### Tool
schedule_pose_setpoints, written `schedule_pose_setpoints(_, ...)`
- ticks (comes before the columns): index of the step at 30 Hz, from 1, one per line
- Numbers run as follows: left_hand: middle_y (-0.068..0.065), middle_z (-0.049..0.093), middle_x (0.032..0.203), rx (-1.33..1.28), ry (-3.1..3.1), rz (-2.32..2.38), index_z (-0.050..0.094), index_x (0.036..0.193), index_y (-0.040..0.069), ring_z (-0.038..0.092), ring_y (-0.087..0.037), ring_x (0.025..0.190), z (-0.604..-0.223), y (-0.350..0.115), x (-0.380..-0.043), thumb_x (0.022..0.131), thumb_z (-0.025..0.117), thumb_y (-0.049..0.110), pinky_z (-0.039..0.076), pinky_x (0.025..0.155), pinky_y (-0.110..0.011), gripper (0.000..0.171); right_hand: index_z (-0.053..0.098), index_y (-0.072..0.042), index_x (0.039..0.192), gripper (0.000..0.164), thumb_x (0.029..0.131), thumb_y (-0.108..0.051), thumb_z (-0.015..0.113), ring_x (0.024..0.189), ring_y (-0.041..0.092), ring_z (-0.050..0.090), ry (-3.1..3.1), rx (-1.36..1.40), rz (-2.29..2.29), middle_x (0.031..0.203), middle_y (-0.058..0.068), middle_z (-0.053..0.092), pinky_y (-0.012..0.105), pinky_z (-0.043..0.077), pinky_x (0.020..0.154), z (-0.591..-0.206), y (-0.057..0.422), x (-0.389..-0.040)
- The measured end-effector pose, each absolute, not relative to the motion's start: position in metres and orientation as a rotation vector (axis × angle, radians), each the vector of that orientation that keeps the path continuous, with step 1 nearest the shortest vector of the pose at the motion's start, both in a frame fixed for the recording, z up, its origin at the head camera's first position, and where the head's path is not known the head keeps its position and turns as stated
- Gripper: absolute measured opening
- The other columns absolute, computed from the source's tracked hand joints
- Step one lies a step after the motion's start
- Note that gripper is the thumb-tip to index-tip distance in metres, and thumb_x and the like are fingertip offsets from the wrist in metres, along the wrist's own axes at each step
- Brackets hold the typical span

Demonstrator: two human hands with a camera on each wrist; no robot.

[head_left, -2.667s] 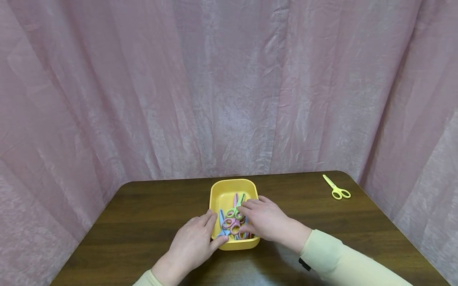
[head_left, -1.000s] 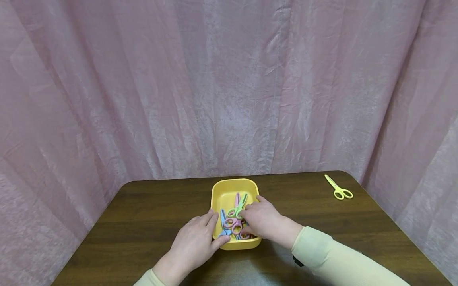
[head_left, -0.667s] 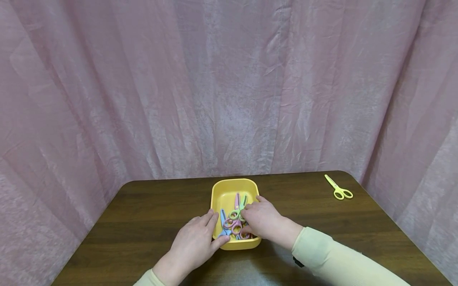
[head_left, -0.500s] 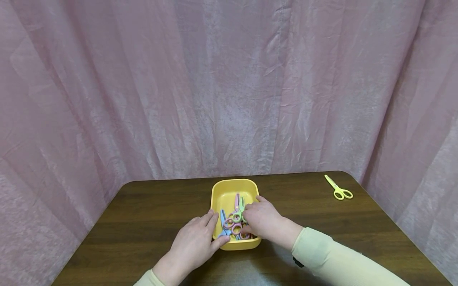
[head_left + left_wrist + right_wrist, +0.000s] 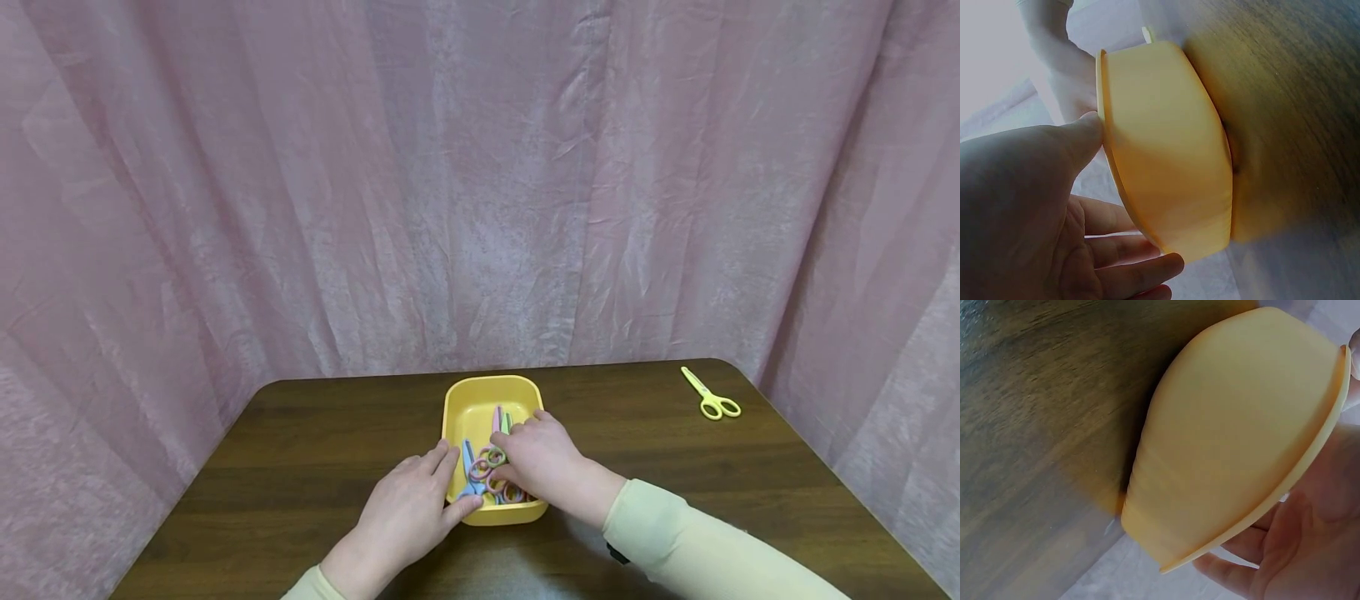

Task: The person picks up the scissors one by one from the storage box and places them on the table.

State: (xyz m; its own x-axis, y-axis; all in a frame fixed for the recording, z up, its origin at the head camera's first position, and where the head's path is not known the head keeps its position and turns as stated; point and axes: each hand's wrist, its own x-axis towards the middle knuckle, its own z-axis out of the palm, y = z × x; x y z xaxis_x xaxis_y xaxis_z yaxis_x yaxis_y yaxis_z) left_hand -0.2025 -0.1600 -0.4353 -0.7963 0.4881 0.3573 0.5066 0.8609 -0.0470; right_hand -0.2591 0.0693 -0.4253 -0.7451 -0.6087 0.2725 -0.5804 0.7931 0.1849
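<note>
A yellow plastic bin (image 5: 493, 517) sits on the table with several child-size scissors in it. My left hand (image 5: 408, 510) rests at the bin's near left corner, thumb on the rim and fingers fairly straight along the side. My right hand (image 5: 546, 457) reaches in over the right rim. Its thumb and forefinger close about the handle of the green scissors (image 5: 496, 457), and the hand hides part of them. Beside and under these lie pink scissors (image 5: 497, 417) and blue scissors (image 5: 469, 463). Both wrist views show mostly the bin's outer wall (image 5: 1166, 144).
Yellow scissors (image 5: 711, 400) lie alone near the far right corner of the brown wooden table (image 5: 337, 433). Pink curtains (image 5: 480, 208) hang behind the table and at its sides.
The green scissors have turned from a rightward slant to nearly straight ahead and shifted a little left. My right hand has moved left over them. My left hand keeps its place.
</note>
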Motion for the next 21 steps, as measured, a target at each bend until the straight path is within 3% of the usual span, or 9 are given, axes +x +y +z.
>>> schedule_pose_setpoints(3, -0.02, 0.069, 0.144, -0.742, -2.667, -0.067, 0.067, 0.144, -0.001, 0.075, -0.036, 0.111, -0.4354, -0.1602, -0.2027, 0.103, 0.071, 0.061, 0.058, 0.101, -0.047, 0.075, 0.082, -0.022, 0.105, 0.034, 0.093, -0.054, 0.086, 0.078, 0.022, 0.072, -2.685, 0.93, -0.142, 0.077, -0.001, 0.072, 0.052, 0.058, 0.096, -0.4271, 0.0676, -0.2589)
schedule_pose_setpoints(7, -0.02, 0.07, 0.143, -0.743, -2.661, -0.067, 0.067, 0.144, 0.0, 0.075, -0.036, 0.111, -0.4354, -0.1604, -0.203, 0.103, 0.071, 0.061, 0.058, 0.101, -0.046, 0.074, 0.082, -0.024, 0.099, 0.028, 0.094, -0.052, 0.085, 0.074, 0.021, 0.068, -2.689, 0.931, -0.149, 0.074, -0.003, 0.069, 0.05, 0.056, 0.093, -0.4287, 0.0661, -0.2592)
schedule_pose_setpoints(13, -0.02, 0.069, 0.145, -0.744, -2.683, -0.083, 0.066, 0.145, -0.001, 0.074, -0.036, 0.113, -0.4349, -0.1606, -0.2023, 0.104, 0.07, 0.061, 0.058, 0.102, -0.046, 0.075, 0.075, -0.02, 0.089, 0.033, 0.093, -0.05, 0.087, 0.064, 0.019, 0.063, -2.623, 0.932, -0.13, 0.068, -0.002, 0.065, 0.042, 0.053, 0.078, -0.4299, 0.0645, -0.2599)
schedule_pose_setpoints(21, -0.021, 0.068, 0.147, -0.734, -2.696, -0.109, 0.066, 0.146, -0.002, 0.074, -0.038, 0.114, -0.434, -0.1604, -0.2015, 0.104, 0.07, 0.061, 0.057, 0.103, -0.047, 0.076, 0.075, -0.019, 0.092, 0.032, 0.094, -0.049, 0.087, 0.065, 0.02, 0.065, -2.655, 0.924, -0.138, 0.071, 0.0, 0.068, 0.041, 0.053, 0.076, -0.4303, 0.0603, -0.2614)
